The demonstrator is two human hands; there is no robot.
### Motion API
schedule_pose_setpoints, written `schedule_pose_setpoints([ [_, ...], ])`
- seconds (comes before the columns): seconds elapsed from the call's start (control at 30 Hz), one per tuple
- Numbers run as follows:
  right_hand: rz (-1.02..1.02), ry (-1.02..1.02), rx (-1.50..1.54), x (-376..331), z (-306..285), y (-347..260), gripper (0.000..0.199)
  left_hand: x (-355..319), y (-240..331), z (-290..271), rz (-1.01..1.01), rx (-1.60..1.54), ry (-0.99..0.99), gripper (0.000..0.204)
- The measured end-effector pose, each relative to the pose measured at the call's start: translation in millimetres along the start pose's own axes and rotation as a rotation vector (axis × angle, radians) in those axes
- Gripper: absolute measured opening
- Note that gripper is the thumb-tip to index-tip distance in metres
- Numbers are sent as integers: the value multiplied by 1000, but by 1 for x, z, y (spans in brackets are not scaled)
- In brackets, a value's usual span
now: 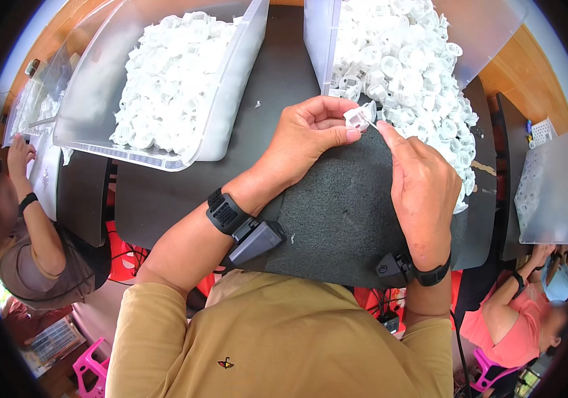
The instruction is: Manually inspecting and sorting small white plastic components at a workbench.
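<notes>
Fingers of the left hand [310, 129] pinched a small white part [357, 118] above the dark mat [337, 212], seemingly steadying it for the right hand [420, 182], whose closed fingertips met it beside the heaped bin [320, 40].
</notes>
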State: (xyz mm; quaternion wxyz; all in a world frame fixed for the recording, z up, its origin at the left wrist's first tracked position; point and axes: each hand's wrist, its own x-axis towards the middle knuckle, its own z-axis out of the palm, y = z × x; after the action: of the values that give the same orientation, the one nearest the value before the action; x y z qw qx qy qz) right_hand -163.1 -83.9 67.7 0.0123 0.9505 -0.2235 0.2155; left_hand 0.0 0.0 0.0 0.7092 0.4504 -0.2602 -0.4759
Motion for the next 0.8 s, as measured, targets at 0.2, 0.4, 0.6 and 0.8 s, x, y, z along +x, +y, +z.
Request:
schedule_pose_setpoints([
  [0.2,11,-18,8,-2,0,-3,37,-3,0,0,37,30,25,35],
  [0.4,4,-3,-14,-2,0,-4,38,-3,2,1,-4,42,14,39],
  [0.6,-51,-35,-112,-1,-3,-4,37,-3,3,2,-4,79,24,37],
  [0.8,-69,-63,-88,0,-3,1,36,-3,6,3,-49,134,13,38],
])
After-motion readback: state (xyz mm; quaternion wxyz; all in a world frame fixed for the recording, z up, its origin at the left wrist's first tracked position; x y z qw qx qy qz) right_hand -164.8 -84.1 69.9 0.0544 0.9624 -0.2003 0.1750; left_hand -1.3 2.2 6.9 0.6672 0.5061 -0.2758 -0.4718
